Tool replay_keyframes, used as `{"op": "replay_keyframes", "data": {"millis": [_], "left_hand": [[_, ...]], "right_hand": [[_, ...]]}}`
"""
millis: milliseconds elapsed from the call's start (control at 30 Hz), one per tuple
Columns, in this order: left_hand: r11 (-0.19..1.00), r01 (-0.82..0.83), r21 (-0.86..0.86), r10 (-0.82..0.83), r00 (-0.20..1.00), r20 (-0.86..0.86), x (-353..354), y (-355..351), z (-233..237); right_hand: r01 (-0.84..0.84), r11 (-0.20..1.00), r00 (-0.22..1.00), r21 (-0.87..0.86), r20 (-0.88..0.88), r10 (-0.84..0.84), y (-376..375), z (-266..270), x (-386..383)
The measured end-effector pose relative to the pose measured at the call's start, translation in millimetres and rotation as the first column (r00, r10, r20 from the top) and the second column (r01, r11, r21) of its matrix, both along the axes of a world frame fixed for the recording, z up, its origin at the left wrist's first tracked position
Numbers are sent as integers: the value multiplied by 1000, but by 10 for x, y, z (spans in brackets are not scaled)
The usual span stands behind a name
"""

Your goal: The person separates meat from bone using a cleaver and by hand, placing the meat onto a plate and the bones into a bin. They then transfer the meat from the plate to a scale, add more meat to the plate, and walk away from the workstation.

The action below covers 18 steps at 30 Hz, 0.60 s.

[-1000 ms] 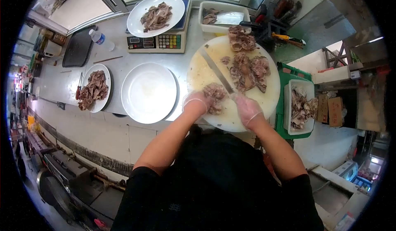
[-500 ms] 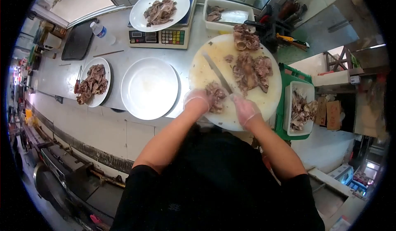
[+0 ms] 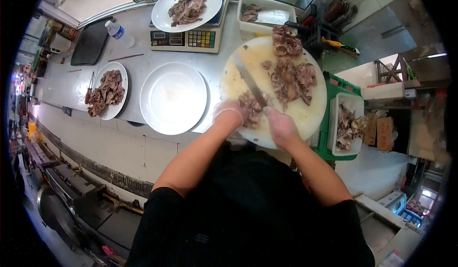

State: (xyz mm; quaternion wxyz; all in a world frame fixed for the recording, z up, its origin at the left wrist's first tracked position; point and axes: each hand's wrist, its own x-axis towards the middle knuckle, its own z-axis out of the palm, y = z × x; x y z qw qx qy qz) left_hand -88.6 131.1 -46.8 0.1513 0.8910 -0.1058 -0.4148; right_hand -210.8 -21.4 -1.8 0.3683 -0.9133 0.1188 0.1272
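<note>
Left hand (image 3: 230, 113) met meat pile (image 3: 251, 116); right hand (image 3: 282, 126) held knife (image 3: 251, 83)

The right hand was closed around the knife, which slanted over the round cutting board (image 3: 233, 83); the left lay against the meat pile at the board's near-left side, pinching or spread I could not tell; larger pieces (image 3: 292, 80) sat farther right.

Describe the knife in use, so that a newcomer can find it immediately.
Find the round cutting board. Over it, the right hand grips a long, narrow knife, its blade slanting away to the left. Unlike the broad blade in the white tub, it is held.
</note>
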Motion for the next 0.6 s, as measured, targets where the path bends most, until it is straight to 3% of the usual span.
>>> {"op": "replay_keyframes", "data": {"millis": [67,167,200,267,300,367,500,567,600], "left_hand": [[1000,-12,17,12,1000,-8,-12,-10,11],[1000,-13,28,12,1000,3,-11,10,70],[1000,10,23,-11,1000,21,-10,9,88],[1000,11,10,-11,999,36,-15,9,25],[1000,15,6,-16,999,50,-26,19,20],[1000,20,15,-20,999,29,-15,25,24],[1000,12,-10,-12,998,-62,28,23,320],[1000,-2,-6,2,1000,-9,-11,55,137],[1000,-8,-6,8,999,45,-22,58,74]], "right_hand": [[-59,991,973,-118,-227,31,25,-196,89],[-183,967,942,-175,-314,121,-166,-306,80],[-185,966,941,-179,-316,122,-168,-240,71],[-18,997,966,-80,-257,-4,-163,4,50],[-22,997,966,-80,-259,1,-136,64,30],[-131,982,991,-138,-16,130,-56,120,15],[-81,989,995,-126,-64,74,-28,-299,103],[-149,974,936,-170,-341,84,-84,-283,152],[-150,974,936,-172,-341,84,-95,-203,147]]}}
